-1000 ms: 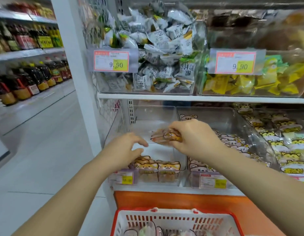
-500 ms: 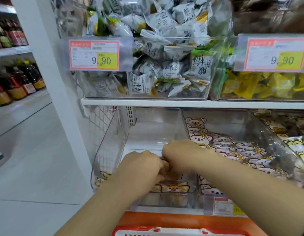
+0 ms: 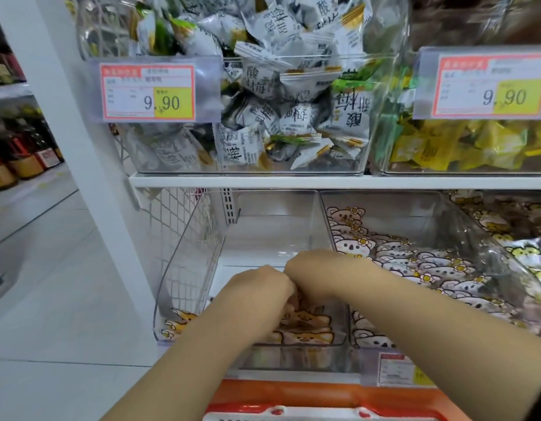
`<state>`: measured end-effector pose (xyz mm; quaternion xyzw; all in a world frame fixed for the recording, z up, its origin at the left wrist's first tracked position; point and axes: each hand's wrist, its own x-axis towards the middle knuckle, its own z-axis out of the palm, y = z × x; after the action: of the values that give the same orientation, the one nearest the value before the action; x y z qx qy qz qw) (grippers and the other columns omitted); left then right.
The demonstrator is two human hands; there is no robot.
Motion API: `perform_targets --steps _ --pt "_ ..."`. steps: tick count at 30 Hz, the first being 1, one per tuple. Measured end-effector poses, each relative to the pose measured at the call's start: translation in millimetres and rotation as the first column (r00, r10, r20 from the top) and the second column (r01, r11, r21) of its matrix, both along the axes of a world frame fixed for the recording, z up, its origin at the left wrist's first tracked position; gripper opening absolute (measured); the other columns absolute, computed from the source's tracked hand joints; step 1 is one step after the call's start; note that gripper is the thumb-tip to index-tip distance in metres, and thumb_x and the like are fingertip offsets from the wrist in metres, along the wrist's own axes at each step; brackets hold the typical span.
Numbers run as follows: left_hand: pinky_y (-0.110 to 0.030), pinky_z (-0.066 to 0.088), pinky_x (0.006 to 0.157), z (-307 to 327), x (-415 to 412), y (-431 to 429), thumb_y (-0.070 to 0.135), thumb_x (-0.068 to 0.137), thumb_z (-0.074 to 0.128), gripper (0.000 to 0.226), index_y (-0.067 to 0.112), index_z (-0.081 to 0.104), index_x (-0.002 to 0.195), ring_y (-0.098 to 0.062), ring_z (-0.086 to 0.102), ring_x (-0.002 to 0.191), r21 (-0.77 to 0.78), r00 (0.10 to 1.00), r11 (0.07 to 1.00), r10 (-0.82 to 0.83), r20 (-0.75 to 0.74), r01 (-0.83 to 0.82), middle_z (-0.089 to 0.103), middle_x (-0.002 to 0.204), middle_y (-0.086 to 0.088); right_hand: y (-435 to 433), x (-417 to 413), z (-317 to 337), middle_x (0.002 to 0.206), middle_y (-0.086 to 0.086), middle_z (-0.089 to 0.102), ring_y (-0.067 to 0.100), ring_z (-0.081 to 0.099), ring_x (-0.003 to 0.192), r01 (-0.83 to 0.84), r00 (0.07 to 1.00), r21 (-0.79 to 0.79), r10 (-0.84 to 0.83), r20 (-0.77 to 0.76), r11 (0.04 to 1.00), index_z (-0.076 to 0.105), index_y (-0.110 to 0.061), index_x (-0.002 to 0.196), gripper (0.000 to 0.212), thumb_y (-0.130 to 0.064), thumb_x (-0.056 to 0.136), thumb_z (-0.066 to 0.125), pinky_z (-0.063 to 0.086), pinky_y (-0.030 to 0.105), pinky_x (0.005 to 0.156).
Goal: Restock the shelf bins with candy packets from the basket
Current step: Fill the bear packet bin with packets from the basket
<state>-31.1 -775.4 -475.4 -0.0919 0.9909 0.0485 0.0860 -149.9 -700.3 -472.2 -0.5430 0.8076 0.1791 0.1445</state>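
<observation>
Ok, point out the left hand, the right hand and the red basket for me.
left hand [image 3: 260, 288]: head view, back of the hand.
right hand [image 3: 314, 268]: head view, back of the hand.
red basket [image 3: 317, 409]: head view, top rim at the frame's bottom edge.

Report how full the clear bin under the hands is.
Nearly empty. The clear bin holds only a few orange cartoon packets at its front; farther back its floor is bare to the back wall.

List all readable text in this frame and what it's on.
"9.90": red-bordered white-and-yellow paper price tag, upper left.
"9.90": matching red-bordered price tag, upper right.
"酸甜梅": grey-white crinkled plastic candy packets.
Too blurred: both tags' small print; small red-topped tag at lower right.
</observation>
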Motion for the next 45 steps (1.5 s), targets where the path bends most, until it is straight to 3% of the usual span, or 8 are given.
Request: perform_targets --steps 6,14,18,23,28,36,39,45 --pt "-0.023 0.048 0.078 -12.2 14.9 -7.3 0.034 0.101 0.057 0.02 0.035 0.072 0.114 -0.009 0.063 0.094 0.282 0.977 0.958 0.104 -0.187 -0.048 0.071 0.105 0.008 -2.0 1.5 7.2 0.089 0.007 0.066 0.023 0.055 0.071 -0.042 0.999 0.092 0.043 -0.01 0.995 0.071 -0.012 0.108 0.026 -0.004 0.083 0.068 0.04 0.026 0.051" --pt "-0.034 0.046 0.095 -20.8 26.0 -20.9 0.049 0.082 0.076 0.016 0.037 0.066 0.088 -0.001 0.043 0.111 0.403 0.94 0.908 0.232 -0.249 -0.117 0.043 0.11 0.024 0.4 2.6 5.6 0.097 0.005 0.071 0.024 0.063 0.081 -0.038 0.999 0.137 0.043 -0.031 0.99 0.07 -0.015 0.112 0.025 -0.02 0.088 0.068 0.046 0.029 0.062" --pt "-0.036 0.05 0.095 -17.7 22.2 -25.0 0.05 0.081 0.077 0.016 0.036 0.068 0.082 -0.002 0.058 0.109 0.404 0.956 0.9 0.244 -0.161 -0.162 0.058 0.119 0.024 9.8 -0.4 11.3 0.103 0.003 0.071 0.026 0.065 0.095 -0.047 0.999 0.061 0.048 -0.018 0.997 0.068 -0.02 0.118 0.033 -0.035 0.088 0.068 0.049 0.032 0.074" --pt "-0.024 0.053 0.066 -14.1 17.9 -23.3 0.041 0.084 0.078 0.014 0.031 0.07 0.078 -0.009 0.068 0.072 0.444 0.947 0.868 0.301 -0.116 -0.222 0.071 0.082 0.009 30.4 -3.9 19.4 0.127 -0.003 0.062 0.022 0.053 0.119 -0.055 0.998 -0.065 0.054 -0.024 0.996 0.053 -0.028 0.141 0.052 -0.045 0.093 0.064 0.025 0.027 0.087" --pt "-0.035 0.057 0.084 -15.9 16.5 -23.5 0.04 0.083 0.078 0.012 0.033 0.071 0.077 -0.006 0.067 0.093 0.467 0.944 0.857 0.307 -0.118 -0.22 0.07 0.101 0.011 45.6 -7.8 20.2 0.128 -0.014 0.062 0.013 0.054 0.121 0.017 0.998 -0.24 -0.001 0.066 0.971 0.05 -0.035 0.138 0.053 -0.049 0.09 0.066 0.006 0.046 0.122" --pt "-0.041 0.06 0.077 -16.4 18.7 -26.0 0.033 0.08 0.083 0.023 0.036 0.062 0.069 -0.002 0.069 0.09 0.559 0.934 0.802 0.334 -0.126 -0.211 0.072 0.1 0.011 74.3 7.7 2.8 0.114 -0.018 0.065 0.003 0.059 0.11 -0.002 0.996 -0.502 0.044 0.071 0.865 0.064 -0.037 0.113 0.018 -0.043 0.099 0.052 -0.01 0.041 0.124" --pt "-0.047 0.061 0.069 -17.0 19.6 -26.6 0.029 0.08 0.082 0.032 0.043 0.053 0.076 -0.012 0.073 0.086 0.602 0.93 0.772 0.344 -0.126 -0.204 0.071 0.099 0.01 74.6 6.5 -2.5 0.111 -0.018 0.066 0.001 0.059 0.107 -0.003 0.997 -0.517 0.043 0.066 0.856 0.068 -0.036 0.108 0.02 -0.04 0.101 0.05 -0.008 0.043 0.124" --pt "-0.033 0.061 0.078 -18.2 16.9 -26.8 0.016 0.084 0.079 0.035 0.037 0.054 0.096 0.004 0.068 0.087 0.626 0.932 0.758 0.337 -0.134 -0.184 0.067 0.103 0.013 71.6 7.5 -1.6 0.11 -0.018 0.068 0.002 0.059 0.108 -0.027 0.998 -0.494 0.047 0.028 0.869 0.069 -0.036 0.111 0.029 -0.049 0.101 0.044 -0.013 0.044 0.123"
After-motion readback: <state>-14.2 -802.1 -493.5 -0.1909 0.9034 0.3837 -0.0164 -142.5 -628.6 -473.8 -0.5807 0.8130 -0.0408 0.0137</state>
